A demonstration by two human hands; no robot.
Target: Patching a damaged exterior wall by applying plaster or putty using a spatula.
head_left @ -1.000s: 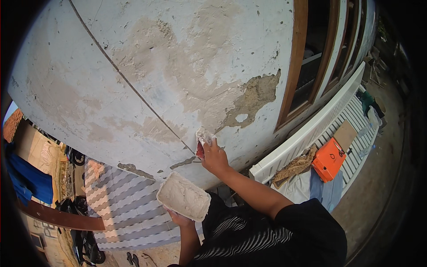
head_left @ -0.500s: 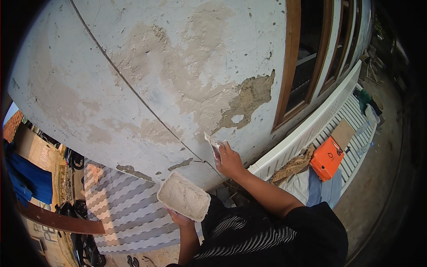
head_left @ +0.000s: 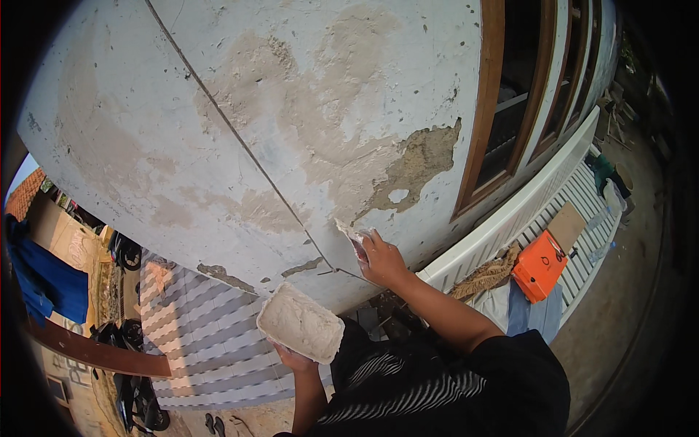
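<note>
My left hand [head_left: 293, 355] grips a rectangular tub [head_left: 266, 312] from below, its fingers mostly hidden under it. Pale beige filler paste [head_left: 302, 322] fills the tub. In my right hand [head_left: 382, 260] is a flat putty scraper [head_left: 352, 234] smeared with the same paste, its blade tip pointing up and left. The scraper is in front of the white wall [head_left: 240, 182], just below a bare grey-brown patch [head_left: 419, 166] where paint has come off; whether it touches the wall I cannot tell. Beige filler areas [head_left: 320, 109] spread over the wall above.
A dark cord [head_left: 251, 154] runs slantwise down the wall. Brown-framed windows [head_left: 502, 109] are at the right. Below them, a white slatted bench [head_left: 586, 215] bears an orange case [head_left: 540, 266], cloths and a board. Grey-striped sheeting [head_left: 211, 342] and parked motorcycles [head_left: 138, 393] are at lower left.
The wall, windows and bench have shifted slightly right in the picture as my view turned. Both hands keep nearly the same place, still holding the tub and the scraper.
</note>
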